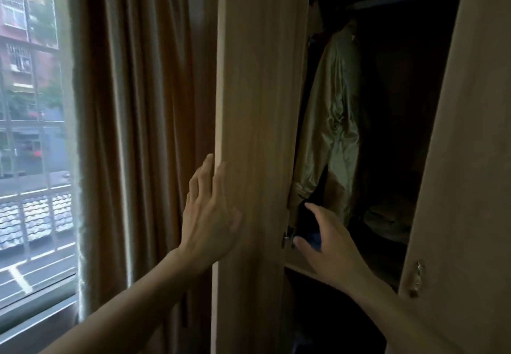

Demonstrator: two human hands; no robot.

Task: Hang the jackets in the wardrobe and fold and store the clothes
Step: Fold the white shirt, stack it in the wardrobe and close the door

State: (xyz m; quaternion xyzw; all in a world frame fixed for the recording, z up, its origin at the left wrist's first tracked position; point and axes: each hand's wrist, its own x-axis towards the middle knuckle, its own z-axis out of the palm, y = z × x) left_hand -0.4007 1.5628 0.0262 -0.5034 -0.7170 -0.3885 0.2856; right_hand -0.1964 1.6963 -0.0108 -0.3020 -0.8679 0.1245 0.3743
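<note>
Inside the open wardrobe (387,273), against its left side, hangs an olive-green jacket (329,121). Its cloth is smooth and faintly shiny, catching pale highlights along the sleeve, which falls in soft creases and ends in a gathered cuff low on the left. The shoulder sits high in the dark, close under a dim hanging rail (392,1); what carries the jacket is too dark to tell. Behind the sleeve's lower end lies something darker, and the rest of the compartment to the right is in deep shadow, with a heap of muted cloth (387,219) low on the shelf, its shape unclear.

The left hand (210,215) lies flat against the outer face of the left door (260,104), fingers straight and slightly spread, the fingertips reaching the door's pale edge. It holds nothing. The right hand (326,245) reaches into the opening below the jacket's cuff, thumb and fingers loosely apart; a bit of blue shows between them against the dark, but whether the hand grips anything cannot be told. A metal hinge (287,236) sits just left of that hand's thumb.

The right door (470,160) stands open at the frame's right, with a small metal handle (419,276) low on it. Left of the wardrobe hangs a brown curtain (143,104), and beyond it a window (30,132) shows a street and a pink building.
</note>
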